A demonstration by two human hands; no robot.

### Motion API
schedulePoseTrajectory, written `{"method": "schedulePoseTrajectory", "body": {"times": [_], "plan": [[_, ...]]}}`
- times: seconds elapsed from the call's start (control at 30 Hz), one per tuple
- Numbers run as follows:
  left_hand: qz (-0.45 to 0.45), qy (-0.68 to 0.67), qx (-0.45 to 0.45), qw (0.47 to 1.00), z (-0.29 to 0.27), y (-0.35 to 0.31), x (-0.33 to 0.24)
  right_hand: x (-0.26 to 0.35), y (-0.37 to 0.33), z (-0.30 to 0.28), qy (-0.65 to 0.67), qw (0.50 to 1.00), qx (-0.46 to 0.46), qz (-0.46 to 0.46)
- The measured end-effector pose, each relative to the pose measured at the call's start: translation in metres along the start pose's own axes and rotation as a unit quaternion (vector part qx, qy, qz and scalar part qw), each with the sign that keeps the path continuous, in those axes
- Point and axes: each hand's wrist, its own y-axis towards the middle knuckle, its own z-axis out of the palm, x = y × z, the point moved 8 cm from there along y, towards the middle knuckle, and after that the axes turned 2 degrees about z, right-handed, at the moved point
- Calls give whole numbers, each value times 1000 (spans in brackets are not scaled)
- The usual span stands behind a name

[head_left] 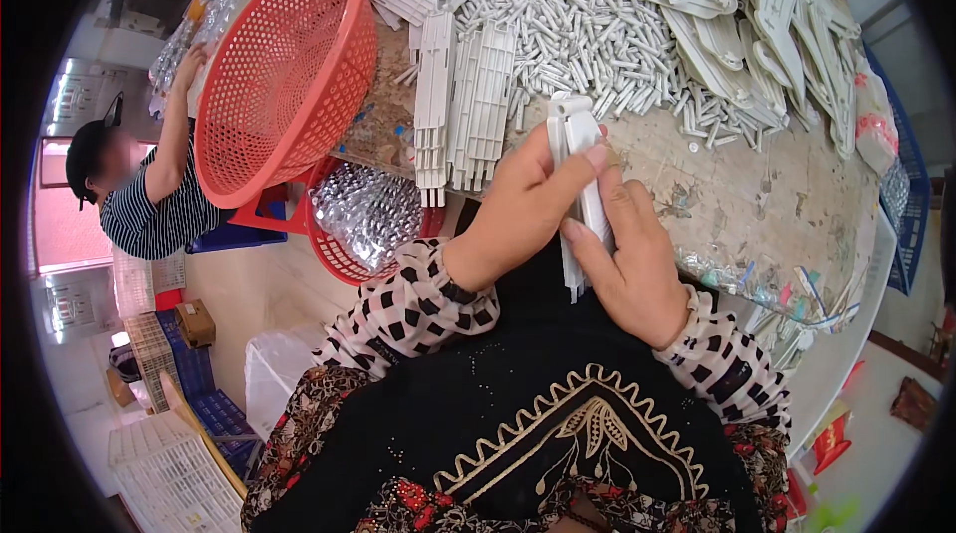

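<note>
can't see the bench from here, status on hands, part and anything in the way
Left hand and right hand gripping long white plastic part. Part held at near edge of bench. Small white pegs heaped beyond, seemingly not blocking.

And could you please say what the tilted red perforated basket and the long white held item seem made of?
The tilted red perforated basket looks like moulded plastic, slightly glossy, given its regular holes, even colour. The long white held item is probably hard plastic, smooth, with soft highlights.

Left grip [533, 199] and right grip [637, 259] holding white piece [594, 202], pegs [568, 30] (heaped), red basket [344, 85]
</note>
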Motion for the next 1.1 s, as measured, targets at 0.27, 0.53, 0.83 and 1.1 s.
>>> {"method": "schedulePoseTrajectory", "body": {"times": [0.27, 0.53, 0.83, 1.1], "plan": [[-35, 177, 255, 950, 24, -9, -15, 17, 33, -59, 96, 989, 47, -98], [-54, 269, 263, 925, 24, -36, 6, 9, 8, -50, 68, 994, 69, -60], [-101, 264, 149, 948, -20, -40, 14, -44, 65, -26, 43, 996, 64, -38], [18, 471, 102, 876, -37, -21, -2, -40, 109, -1, -407, 881, 73, -230]]}}
